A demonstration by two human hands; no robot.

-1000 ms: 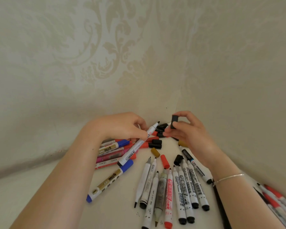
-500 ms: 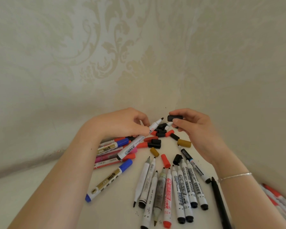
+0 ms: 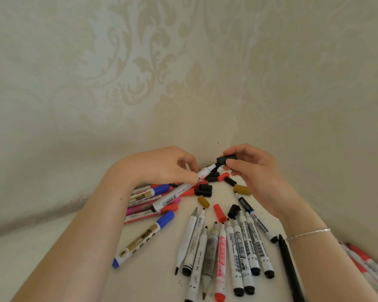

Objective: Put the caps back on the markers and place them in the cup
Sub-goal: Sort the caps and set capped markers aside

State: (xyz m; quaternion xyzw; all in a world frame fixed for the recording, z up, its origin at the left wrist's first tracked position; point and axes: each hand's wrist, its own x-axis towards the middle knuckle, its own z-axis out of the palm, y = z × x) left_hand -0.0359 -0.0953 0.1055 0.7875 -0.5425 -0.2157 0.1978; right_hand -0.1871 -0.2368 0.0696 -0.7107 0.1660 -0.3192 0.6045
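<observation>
My left hand (image 3: 162, 165) pinches a white marker (image 3: 177, 191) near its front, tip pointing up and right. My right hand (image 3: 252, 171) holds a black cap (image 3: 226, 159) between thumb and fingers, its open end at the marker's tip. Loose caps lie just below: black caps (image 3: 204, 189), a red cap (image 3: 219, 212) and mustard caps (image 3: 241, 189). Several uncapped markers (image 3: 223, 253) lie side by side on the white table (image 3: 153, 277). No cup is in view.
A pile of capped blue, red and pink markers (image 3: 148, 203) lies under my left wrist, one blue marker (image 3: 143, 238) apart from it. A black pen (image 3: 289, 267) and more markers (image 3: 367, 267) lie at the right edge. Patterned walls meet in a corner behind.
My right hand has lifted the black cap out of the cap pile and turned it toward the marker tip. My left hand has raised the marker's tip to meet it.
</observation>
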